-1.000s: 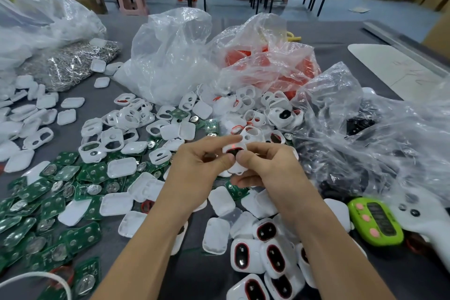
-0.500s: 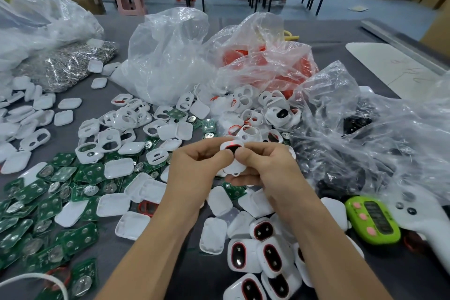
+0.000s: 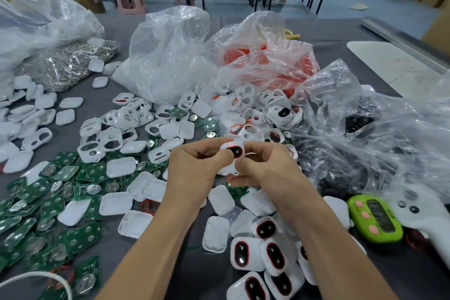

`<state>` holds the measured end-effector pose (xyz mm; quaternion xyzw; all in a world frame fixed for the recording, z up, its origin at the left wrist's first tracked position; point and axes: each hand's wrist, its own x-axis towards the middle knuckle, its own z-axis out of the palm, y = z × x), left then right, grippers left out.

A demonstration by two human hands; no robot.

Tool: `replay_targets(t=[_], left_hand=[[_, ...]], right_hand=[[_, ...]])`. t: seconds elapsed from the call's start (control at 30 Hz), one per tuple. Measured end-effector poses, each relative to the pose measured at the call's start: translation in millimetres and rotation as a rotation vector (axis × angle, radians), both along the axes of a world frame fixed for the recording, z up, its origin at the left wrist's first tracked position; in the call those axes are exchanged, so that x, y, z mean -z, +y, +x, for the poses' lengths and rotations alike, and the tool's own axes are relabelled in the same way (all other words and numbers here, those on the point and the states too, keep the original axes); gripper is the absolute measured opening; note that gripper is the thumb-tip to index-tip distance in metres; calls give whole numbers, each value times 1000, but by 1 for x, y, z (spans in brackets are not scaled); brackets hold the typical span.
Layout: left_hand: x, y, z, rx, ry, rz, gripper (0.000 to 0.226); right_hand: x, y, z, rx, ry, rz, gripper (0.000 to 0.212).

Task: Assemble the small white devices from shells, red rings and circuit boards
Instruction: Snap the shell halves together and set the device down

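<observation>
Both hands, left hand [image 3: 192, 170] and right hand [image 3: 265, 170], pinch one white device [image 3: 232, 153] above the table [image 3: 117, 246]; assembled devices [image 3: 263, 258] lie nearby.

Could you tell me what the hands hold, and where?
One small white device, pinched between both hands: left hand at its left side, right hand at its right side.

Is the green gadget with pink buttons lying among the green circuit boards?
No, the green gadget lies at the right beside a white controller, while the circuit boards are spread at the left.
</observation>
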<state>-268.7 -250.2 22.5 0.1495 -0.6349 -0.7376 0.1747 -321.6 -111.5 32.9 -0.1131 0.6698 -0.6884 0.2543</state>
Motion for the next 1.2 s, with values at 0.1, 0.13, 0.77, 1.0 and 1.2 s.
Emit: replay_targets(t=[0.1, 0.13, 0.77, 1.0, 1.2], left_hand=[[0, -5, 1, -47, 19, -96, 32], [1, -6, 1, -77, 12, -136, 31], [12, 6, 2, -75, -48, -387, 19], [2, -2, 3, 82, 17, -222, 8], [5, 4, 3, 6, -60, -146, 9]], right_hand=[[-1, -2, -2, 87, -96, -88, 13], [-1, -2, -3, 110, -103, -108, 11], [11, -6, 3, 112, 294, 102, 17], [3, -5, 0, 83, 149, -8, 29], [7, -6, 4, 88, 243, 54, 18]])
